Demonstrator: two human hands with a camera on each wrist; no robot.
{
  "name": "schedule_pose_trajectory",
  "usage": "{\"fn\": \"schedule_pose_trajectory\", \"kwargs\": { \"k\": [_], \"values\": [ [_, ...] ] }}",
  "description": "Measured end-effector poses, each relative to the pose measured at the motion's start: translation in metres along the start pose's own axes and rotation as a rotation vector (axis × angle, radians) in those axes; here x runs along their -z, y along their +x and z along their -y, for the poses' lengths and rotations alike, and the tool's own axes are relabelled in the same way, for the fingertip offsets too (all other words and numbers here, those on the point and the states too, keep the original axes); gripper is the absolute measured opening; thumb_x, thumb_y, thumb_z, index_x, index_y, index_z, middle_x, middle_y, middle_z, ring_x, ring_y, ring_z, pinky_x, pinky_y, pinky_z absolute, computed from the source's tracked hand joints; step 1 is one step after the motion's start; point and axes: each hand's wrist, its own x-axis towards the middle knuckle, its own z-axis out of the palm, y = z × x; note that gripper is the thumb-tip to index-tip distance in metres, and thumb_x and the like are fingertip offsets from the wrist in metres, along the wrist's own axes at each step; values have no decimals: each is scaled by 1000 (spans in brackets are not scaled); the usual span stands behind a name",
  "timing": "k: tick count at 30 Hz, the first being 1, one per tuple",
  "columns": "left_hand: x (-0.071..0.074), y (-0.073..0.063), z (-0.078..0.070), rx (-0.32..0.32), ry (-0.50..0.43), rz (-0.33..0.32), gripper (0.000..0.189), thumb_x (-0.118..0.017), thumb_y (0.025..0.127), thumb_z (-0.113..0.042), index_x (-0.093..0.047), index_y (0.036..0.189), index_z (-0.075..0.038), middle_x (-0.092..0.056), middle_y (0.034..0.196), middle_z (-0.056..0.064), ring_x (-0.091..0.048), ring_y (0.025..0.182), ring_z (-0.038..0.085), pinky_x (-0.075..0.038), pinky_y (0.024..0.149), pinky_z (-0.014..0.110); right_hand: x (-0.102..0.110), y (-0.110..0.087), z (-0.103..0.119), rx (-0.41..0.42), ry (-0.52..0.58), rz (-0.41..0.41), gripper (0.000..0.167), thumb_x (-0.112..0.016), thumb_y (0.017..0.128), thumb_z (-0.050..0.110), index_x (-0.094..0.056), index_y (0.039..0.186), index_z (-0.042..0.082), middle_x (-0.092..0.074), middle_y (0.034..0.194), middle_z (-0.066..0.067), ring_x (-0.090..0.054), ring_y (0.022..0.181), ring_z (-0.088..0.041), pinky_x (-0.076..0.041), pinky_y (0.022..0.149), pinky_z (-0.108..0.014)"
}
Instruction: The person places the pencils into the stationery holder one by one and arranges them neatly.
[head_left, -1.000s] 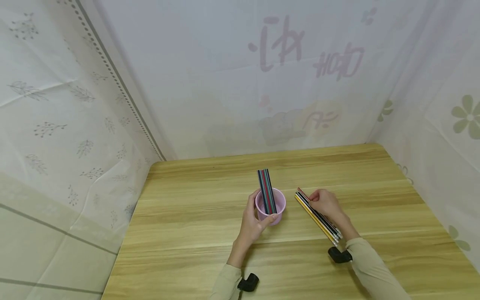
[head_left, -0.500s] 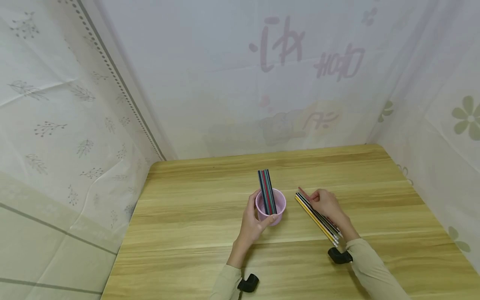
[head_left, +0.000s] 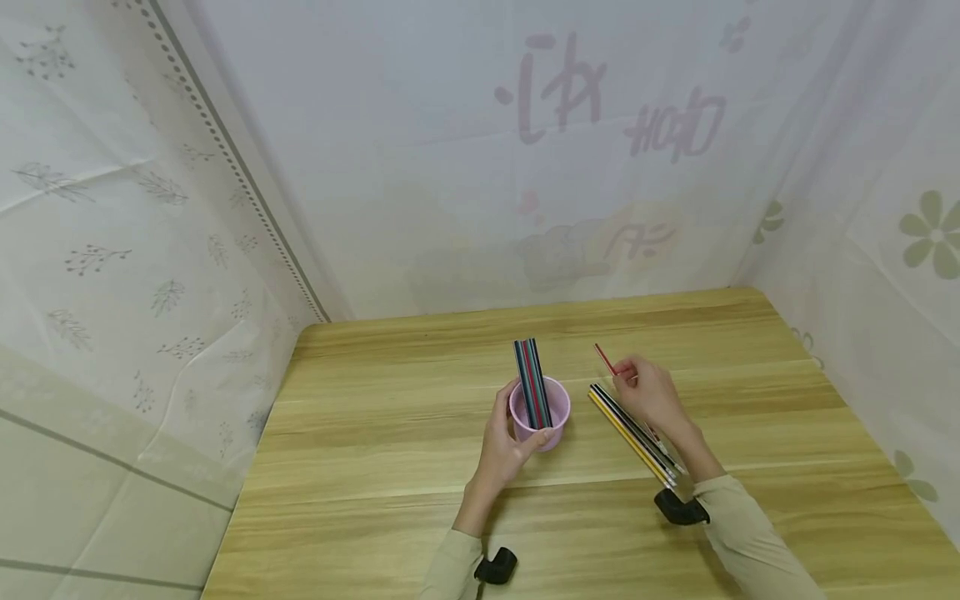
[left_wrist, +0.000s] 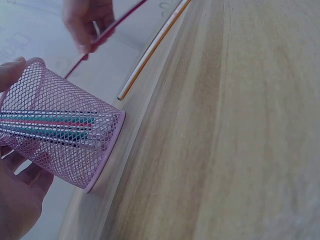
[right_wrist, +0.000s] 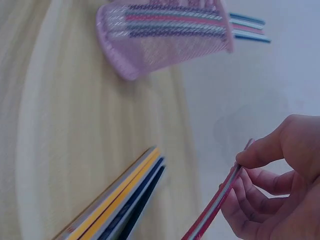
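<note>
My left hand (head_left: 501, 450) grips a pink mesh pencil cup (head_left: 561, 414) standing on the table, thumb at the near rim and fingers around the left side. A bundle of pencils (head_left: 531, 371), dark, green and red, leans inside the cup. To the right, my right hand (head_left: 651, 396) pinches a red pencil (head_left: 605, 358) between thumb and fingers, its tip angled up and away. In the right wrist view that red pencil (right_wrist: 214, 202) shows a pale stripe along its side. Beneath the right hand lies a row of yellow and black pencils (head_left: 627, 432).
The wooden table (head_left: 390, 450) runs back to a white printed cloth (head_left: 420, 208). More patterned cloth (head_left: 135, 250) hangs at the left side. Black wrist mounts (head_left: 497, 567) sit by each sleeve.
My right hand has drawn the red pencil up from the row, and its tip now reaches farther back. The left hand and cup stay in place.
</note>
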Motion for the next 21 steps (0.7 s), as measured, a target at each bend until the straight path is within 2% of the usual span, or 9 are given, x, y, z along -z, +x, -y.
{"fn": "schedule_pose_trajectory", "kwargs": {
  "k": [6, 13, 21],
  "values": [
    [1, 0, 0, -16, -6, 2, 84, -82, 80, -7, -37, 149, 8, -52, 145, 28, -54, 131, 41, -47, 109, 58, 6, 0, 22, 44, 30, -50, 21, -57, 92, 4, -67, 107, -6, -69, 90, -17, -66, 80, -24, -53, 69, -28],
    [2, 0, 1, -3, -11, 16, 84, -82, 81, -8, -36, 150, 7, -51, 146, 27, -54, 132, 40, -47, 110, 58, 12, 0, 44, 48, 75, -76, 22, -56, 94, 6, -66, 112, -4, -70, 96, -17, -69, 88, -30, -54, 72, -31],
    [2, 0, 0, 19, -16, 21, 85, -82, 82, -10, -35, 151, 6, -50, 147, 26, -52, 134, 38, -44, 113, 56, 17, 6, 67, 75, 155, -122, 21, -58, 96, 6, -63, 113, -4, -69, 100, -20, -68, 91, -32, -54, 69, -18]
  ]
}}
